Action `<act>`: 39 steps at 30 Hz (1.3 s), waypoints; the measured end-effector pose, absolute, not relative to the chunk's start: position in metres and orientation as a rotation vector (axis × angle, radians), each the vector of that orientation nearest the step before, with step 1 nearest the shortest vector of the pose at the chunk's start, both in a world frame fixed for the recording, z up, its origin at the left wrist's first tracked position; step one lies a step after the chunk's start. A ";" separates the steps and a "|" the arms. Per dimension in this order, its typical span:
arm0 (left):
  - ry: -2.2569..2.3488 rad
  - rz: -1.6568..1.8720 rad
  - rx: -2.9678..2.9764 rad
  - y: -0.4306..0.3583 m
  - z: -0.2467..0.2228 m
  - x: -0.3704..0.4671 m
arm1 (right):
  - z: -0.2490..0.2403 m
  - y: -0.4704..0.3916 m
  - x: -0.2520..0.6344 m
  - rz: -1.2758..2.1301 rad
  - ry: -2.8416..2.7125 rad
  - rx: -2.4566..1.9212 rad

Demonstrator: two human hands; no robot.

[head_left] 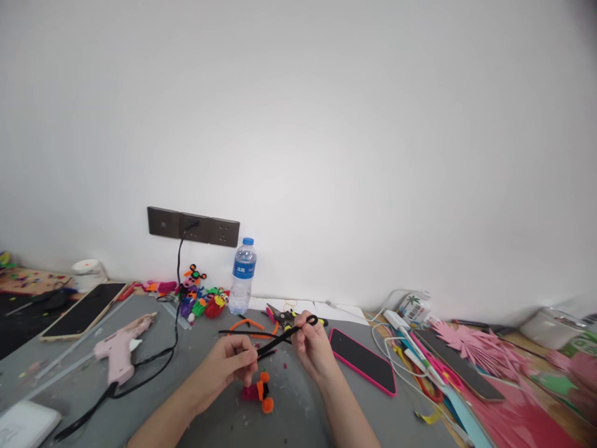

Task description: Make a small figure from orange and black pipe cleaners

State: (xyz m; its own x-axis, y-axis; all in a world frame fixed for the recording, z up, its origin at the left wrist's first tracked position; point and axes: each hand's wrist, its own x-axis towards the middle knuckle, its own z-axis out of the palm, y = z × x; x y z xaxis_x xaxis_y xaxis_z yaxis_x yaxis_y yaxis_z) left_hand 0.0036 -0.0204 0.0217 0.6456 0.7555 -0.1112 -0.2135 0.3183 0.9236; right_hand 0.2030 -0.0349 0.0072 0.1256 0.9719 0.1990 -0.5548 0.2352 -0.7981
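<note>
A black pipe cleaner point(280, 339) stretches between my two hands above the grey mat. My left hand point(236, 359) pinches its lower end. At the other end, where it bends into a small loop, my right hand point(310, 342) has its fingers closed on it. Below my hands lies a small pipe-cleaner figure point(261, 393) in orange, magenta and black. Just behind them are an orange pipe cleaner point(247, 322), more black strands, and pliers point(282, 314) with yellow-and-black handles, partly hidden by my right hand.
A pink glue gun point(119, 348) lies at left, its cord plugged into the wall socket point(193, 228). A water bottle point(243, 277) stands by colourful pipe-cleaner figures point(205, 302). At right lie a pink-cased phone point(362, 361), a white cable, scissors point(448, 373) and pink paper point(517, 398).
</note>
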 end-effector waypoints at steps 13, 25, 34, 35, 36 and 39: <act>0.429 0.190 1.171 -0.021 0.018 -0.012 | 0.005 -0.042 0.204 1.452 -0.924 -0.643; 0.329 0.120 0.988 -0.031 0.019 -0.005 | 0.006 -0.041 0.190 1.514 -1.149 -0.724; 0.582 0.481 0.998 -0.009 0.015 -0.008 | 0.002 -0.030 0.245 0.492 -1.392 -1.472; 0.602 0.516 1.012 -0.008 0.016 -0.008 | -0.004 -0.029 0.251 0.346 -1.407 -1.627; 0.618 0.545 1.027 -0.007 0.016 -0.008 | -0.009 -0.029 0.256 0.253 -1.432 -1.766; 0.648 0.593 1.048 -0.006 0.015 -0.008 | -0.022 -0.031 0.259 0.180 -1.571 -2.049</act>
State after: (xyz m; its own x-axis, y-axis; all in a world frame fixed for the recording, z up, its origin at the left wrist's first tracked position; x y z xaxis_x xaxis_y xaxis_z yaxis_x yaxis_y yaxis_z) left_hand -0.0075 -0.0061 0.0147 0.6710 0.7144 -0.1986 -0.1348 0.3809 0.9147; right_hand 0.2587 -0.0306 -0.0219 0.3095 0.9257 0.2172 0.8528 -0.1693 -0.4940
